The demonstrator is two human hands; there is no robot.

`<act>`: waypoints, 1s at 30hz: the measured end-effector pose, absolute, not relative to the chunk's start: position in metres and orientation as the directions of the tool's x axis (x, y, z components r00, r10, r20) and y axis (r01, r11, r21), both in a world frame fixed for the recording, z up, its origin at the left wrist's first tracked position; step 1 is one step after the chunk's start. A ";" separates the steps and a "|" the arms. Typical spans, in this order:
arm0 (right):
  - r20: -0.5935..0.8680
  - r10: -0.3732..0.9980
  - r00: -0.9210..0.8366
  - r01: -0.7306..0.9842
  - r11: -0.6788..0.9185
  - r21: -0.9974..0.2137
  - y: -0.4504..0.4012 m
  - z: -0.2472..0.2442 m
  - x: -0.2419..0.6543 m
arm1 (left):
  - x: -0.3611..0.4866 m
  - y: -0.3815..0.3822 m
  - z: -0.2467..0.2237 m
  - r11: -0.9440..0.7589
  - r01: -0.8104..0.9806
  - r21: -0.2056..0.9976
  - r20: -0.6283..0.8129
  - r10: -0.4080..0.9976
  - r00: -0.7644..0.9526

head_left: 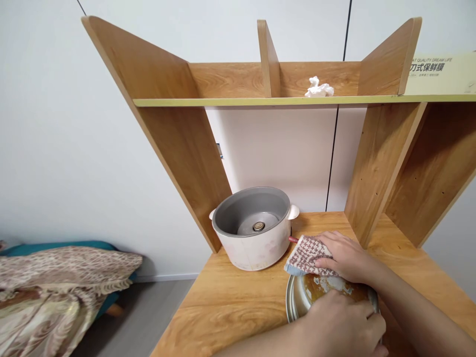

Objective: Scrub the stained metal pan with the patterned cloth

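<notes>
Right hand clasps cloth against metal pot; left hand — grip unclear — likely steadies it, inside tabletop's left edge.

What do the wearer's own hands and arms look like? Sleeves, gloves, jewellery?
Left hand and right hand: both bare, no gloves. Left forearm and right forearm: no sleeve, watch or bracelet in view. No rings visible, though some fingers are partly hidden.

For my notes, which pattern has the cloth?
The cloth is white with brownish houndstooth-like pattern; head view.
</notes>
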State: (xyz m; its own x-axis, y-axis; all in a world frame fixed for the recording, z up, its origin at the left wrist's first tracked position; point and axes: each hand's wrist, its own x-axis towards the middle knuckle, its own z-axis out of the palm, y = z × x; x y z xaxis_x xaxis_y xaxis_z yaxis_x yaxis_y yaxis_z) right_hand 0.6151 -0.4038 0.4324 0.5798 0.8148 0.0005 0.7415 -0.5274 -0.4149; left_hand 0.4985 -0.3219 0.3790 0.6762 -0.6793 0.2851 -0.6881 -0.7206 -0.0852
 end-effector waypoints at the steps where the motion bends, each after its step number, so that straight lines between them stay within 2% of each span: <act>1: 0.001 0.813 0.582 0.740 -0.529 -0.414 -0.404 0.432 0.615 | 0.498 -0.322 0.379 -0.719 -0.690 -0.085 0.283 -0.681 0.675; 16: 0.008 0.811 0.585 0.750 -0.537 -0.386 -0.404 0.430 0.613 | 0.499 -0.322 0.375 -0.709 -0.696 -0.119 0.342 -0.687 0.641; 25: 0.009 0.810 0.587 0.737 -0.529 -0.421 -0.404 0.430 0.618 | 0.497 -0.323 0.385 -0.723 -0.686 -0.076 0.243 -0.681 0.691; 30: -0.004 0.819 0.574 0.745 -0.525 -0.413 -0.405 0.435 0.614 | 0.498 -0.323 0.382 -0.715 -0.693 -0.093 0.278 -0.687 0.671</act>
State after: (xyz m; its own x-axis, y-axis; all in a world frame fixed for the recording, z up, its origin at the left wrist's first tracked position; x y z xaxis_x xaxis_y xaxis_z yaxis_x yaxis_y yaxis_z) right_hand 0.6138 -0.4053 0.4351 0.5744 0.8186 -0.0040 0.7447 -0.5245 -0.4127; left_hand 0.4983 -0.3232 0.3820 0.6714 -0.6870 0.2779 -0.6931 -0.7148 -0.0927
